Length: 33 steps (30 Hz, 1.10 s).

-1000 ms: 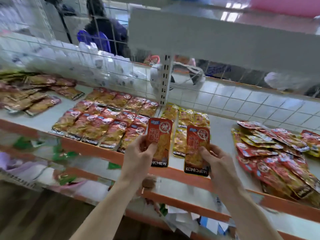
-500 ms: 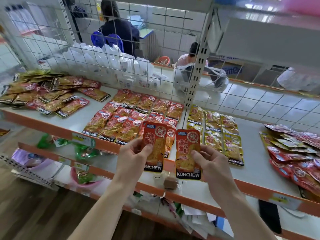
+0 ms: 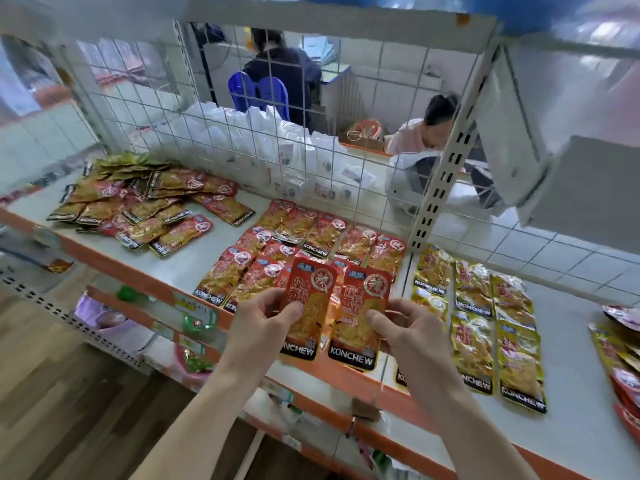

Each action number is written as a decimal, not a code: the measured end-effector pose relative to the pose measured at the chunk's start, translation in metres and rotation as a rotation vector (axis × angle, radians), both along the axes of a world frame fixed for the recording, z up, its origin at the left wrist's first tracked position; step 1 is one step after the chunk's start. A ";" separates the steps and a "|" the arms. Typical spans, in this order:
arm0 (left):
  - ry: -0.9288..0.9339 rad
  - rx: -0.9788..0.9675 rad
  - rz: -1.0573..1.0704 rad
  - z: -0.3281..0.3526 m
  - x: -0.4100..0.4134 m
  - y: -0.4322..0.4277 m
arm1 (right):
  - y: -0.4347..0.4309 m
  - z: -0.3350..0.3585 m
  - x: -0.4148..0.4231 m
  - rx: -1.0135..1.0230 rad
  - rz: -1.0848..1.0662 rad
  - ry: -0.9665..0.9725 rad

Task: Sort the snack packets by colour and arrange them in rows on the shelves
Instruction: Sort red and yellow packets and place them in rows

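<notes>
Head camera, looking down on a pale grey shelf with an orange front edge. The left hand pinches a flat red-orange foil snack packet by its left edge, thumb on the front and fingers curled behind. The right hand pinches a second red-orange foil packet the same way by its right edge. Both are held upright, side by side and almost touching, just above the shelf's front edge.

Each held packet carries a round white-ringed seal with a Chinese character near the top and large Chinese characters down the left side. Below that is a window of golden food strips, then a black bottom band reading "KONCHEW" in white. On the left one the first letter is covered by the hand.

Behind them, rows of red packets lie flat and overlapping on the shelf, with the same KONCHEW band. Right of a white slotted upright, yellow packets of that brand lie in three columns. A loose heap of mixed red and gold packets sits at far left, and another heap lies at the right edge. A white wire grid backs the shelf.
</notes>
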<state>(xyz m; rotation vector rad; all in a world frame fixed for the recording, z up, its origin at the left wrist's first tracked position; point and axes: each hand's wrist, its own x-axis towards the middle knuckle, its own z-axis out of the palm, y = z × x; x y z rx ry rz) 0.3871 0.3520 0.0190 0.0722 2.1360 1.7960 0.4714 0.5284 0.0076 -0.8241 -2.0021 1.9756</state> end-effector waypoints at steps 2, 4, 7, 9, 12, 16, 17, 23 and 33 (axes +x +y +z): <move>-0.003 -0.012 0.043 0.001 -0.014 -0.006 | 0.000 0.000 -0.018 0.014 0.024 -0.007; -0.009 -0.022 0.069 0.000 -0.023 -0.013 | -0.004 0.000 -0.031 0.016 0.034 -0.009; 0.025 -0.021 0.076 0.001 -0.042 -0.022 | -0.010 -0.003 -0.053 0.024 0.049 -0.017; 0.040 -0.017 0.073 -0.002 -0.060 -0.029 | -0.016 -0.005 -0.069 0.049 0.052 -0.012; 0.049 0.021 0.096 -0.014 -0.093 -0.040 | -0.024 -0.011 -0.096 0.093 0.043 -0.006; 0.055 0.048 0.094 -0.030 -0.149 -0.055 | -0.038 -0.013 -0.143 0.116 0.039 0.014; 0.047 0.033 0.075 -0.034 -0.165 -0.059 | -0.042 -0.015 -0.155 0.130 0.018 0.010; 0.052 -0.007 -0.104 -0.040 -0.260 -0.076 | -0.086 -0.018 -0.223 0.185 -0.146 -0.055; 0.083 -0.026 -0.470 -0.055 -0.333 -0.041 | -0.117 -0.018 -0.259 0.313 -0.354 -0.240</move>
